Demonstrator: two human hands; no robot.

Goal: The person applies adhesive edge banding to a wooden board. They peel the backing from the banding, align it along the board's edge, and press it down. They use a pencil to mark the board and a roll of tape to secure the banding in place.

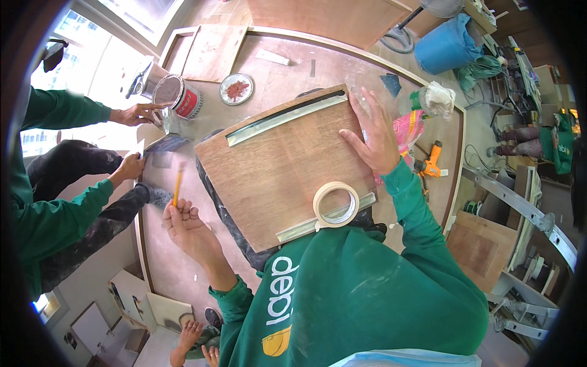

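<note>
A brown plywood panel [275, 168] lies tilted in front of me, with pale masking tape strips along its far edge [287, 116] and near edge [306, 227]. A roll of masking tape [335, 204] rests flat on the panel near its lower right corner. My right hand [376, 137] lies spread and flat on the panel's upper right corner. My left hand [186, 223] is off the panel's left side, fingers closed around a yellow pencil [178, 186] that points upward.
Another person in green sleeves sits at the left, one hand [137, 113] by a red-and-white paint can [178, 95], the other [130, 165] at a grey sheet. A round lid with red paste [236, 88], an orange tool [431, 160] and a blue bag [446, 46] lie around.
</note>
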